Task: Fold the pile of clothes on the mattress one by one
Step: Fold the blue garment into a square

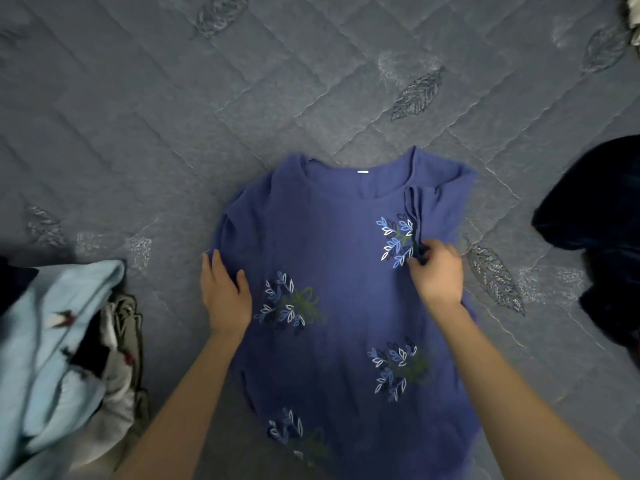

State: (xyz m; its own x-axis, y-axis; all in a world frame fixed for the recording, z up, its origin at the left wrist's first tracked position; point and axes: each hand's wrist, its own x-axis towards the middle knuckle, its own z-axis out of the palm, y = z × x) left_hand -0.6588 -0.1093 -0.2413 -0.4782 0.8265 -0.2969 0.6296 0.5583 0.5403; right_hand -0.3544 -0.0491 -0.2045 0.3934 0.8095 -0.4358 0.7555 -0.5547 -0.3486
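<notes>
A blue top with embroidered leaf sprigs lies face up on the grey quilted mattress, its neckline pointing away from me. Its right sleeve is folded inward over the chest. My right hand pinches the edge of that folded sleeve beside the upper sprig. My left hand lies flat on the top's left edge, fingers straight and pointing away.
A pile of clothes sits at the left, with a light blue garment on top and grey and olive pieces under it. A dark navy garment lies bunched at the right edge.
</notes>
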